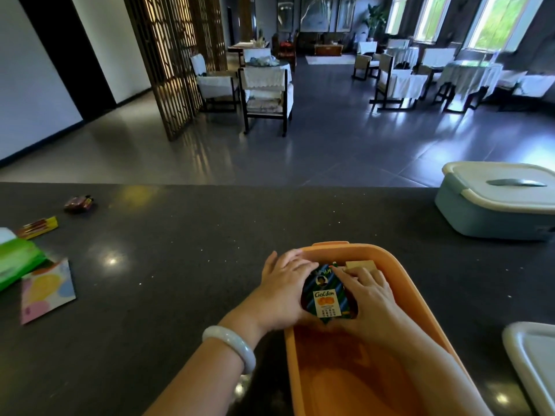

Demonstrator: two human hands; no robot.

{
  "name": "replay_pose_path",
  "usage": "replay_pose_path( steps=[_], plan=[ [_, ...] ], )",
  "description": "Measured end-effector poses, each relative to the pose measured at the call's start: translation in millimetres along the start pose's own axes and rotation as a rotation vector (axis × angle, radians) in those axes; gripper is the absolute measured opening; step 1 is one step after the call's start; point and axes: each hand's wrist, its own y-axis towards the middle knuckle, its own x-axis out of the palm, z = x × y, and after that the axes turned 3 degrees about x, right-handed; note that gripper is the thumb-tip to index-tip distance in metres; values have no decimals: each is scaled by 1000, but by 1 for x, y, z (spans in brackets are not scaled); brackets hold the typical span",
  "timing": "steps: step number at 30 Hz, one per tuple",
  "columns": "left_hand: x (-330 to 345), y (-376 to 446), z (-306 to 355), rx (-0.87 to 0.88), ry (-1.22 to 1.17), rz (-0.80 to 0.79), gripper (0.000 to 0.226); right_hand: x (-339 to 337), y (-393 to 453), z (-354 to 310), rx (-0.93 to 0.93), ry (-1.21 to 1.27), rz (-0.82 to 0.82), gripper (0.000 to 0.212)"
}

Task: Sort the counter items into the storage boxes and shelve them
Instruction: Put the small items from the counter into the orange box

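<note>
An open orange storage box [303,355] sits on the dark counter [168,235] right in front of me. Inside its far end, both hands hold a dark green snack packet [327,298] labelled "Golden". My left hand [282,292] grips the packet's left side, reaching over the box rim. My right hand [371,304] grips its right side from inside the box. A tan block [360,264] lies in the box just beyond the packet. A closed blue box with a white lid [492,202] stands at the counter's far right.
At the left lie a green tissue pack [15,259], a pastel patterned card [46,291], a yellow-red packet [37,227] and a small red wrapped item [79,203]. A white lid [534,364] rests at the near right. Beyond the counter edge are dining chairs and tables.
</note>
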Motion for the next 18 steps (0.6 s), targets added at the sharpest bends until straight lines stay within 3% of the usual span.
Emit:
replay_pose_path(
  steps=[4, 10, 18],
  plan=[
    [-1, 2, 2, -21, 31, 8, 98, -8, -2, 6, -10, 116, 41, 86],
    [0, 10, 15, 3, 63, -8, 93, -24, 4, 24, -51, 239, 111, 45],
    [5, 15, 18, -24, 92, 0, 94, -42, -3, 49, -62, 30, 60, 41]
  ],
)
